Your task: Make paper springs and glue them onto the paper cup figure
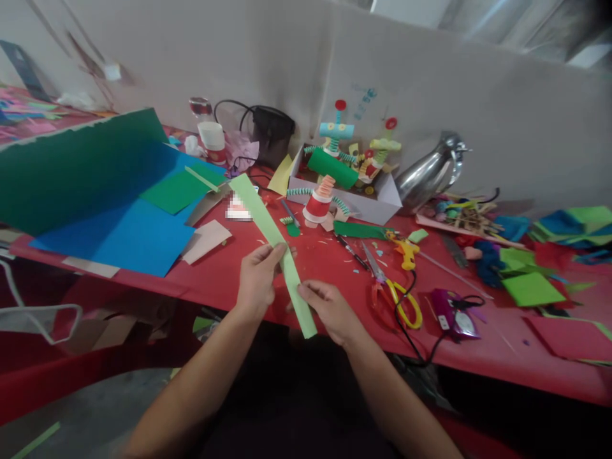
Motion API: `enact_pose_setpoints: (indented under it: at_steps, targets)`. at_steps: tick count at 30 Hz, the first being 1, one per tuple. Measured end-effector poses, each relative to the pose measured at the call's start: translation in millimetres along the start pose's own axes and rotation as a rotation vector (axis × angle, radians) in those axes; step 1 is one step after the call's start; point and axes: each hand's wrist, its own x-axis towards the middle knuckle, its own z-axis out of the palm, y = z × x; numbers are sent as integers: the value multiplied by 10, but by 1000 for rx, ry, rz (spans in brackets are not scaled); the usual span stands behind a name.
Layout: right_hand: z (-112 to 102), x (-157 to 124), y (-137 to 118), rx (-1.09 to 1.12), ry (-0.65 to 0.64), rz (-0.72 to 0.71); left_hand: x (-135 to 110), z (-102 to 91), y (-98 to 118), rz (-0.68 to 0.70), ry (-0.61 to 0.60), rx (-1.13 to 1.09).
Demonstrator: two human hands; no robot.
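Observation:
A long light green paper strip (pixel 258 213) slants in front of me over the table's front edge. My left hand (pixel 259 274) pinches it near the middle, thumb on top. Lower down, my right hand (pixel 327 309) grips the same strip by its edge between thumb and fingers. Just beyond the strip stands a red and white paper cup figure (pixel 318 207) with a folded orange paper piece on top and springy green-and-white arms. Scissors with red and yellow handles (pixel 406 306) lie to the right of my right hand, beside a yellow glue gun (pixel 408 253).
Large blue (pixel 124 223) and green sheets (pixel 95 169) cover the left of the red table (pixel 344 274). A white box (pixel 373 207) holds more paper figures at the back. A metal jug (pixel 425 172) stands beside it. A purple device (pixel 454 315) with a black cable and paper scraps (pixel 533 288) lie right.

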Motion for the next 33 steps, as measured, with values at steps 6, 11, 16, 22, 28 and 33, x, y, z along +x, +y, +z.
enact_pose_setpoints:
  at_steps: [6,11,16,22,28,33]
  targets:
    - [80,-29,97,-340,159,-161,40,-34,-51,-31,13,-51]
    - [19,-28,172,-383,163,-161,124,-121,-117,-233,3,-154]
    - [-58,-36,220,-346,134,-85,155,-131,-120,-359,47,-205]
    - [-50,-136,221,-542,210,-174,149,-81,-166,-311,-1,-161]
    - [-74,-197,231,-366,146,-140,195,-70,-135,-261,-32,-136]
    - [-101,-201,208,-328,169,-146,222,-71,-90,-204,-101,-86]
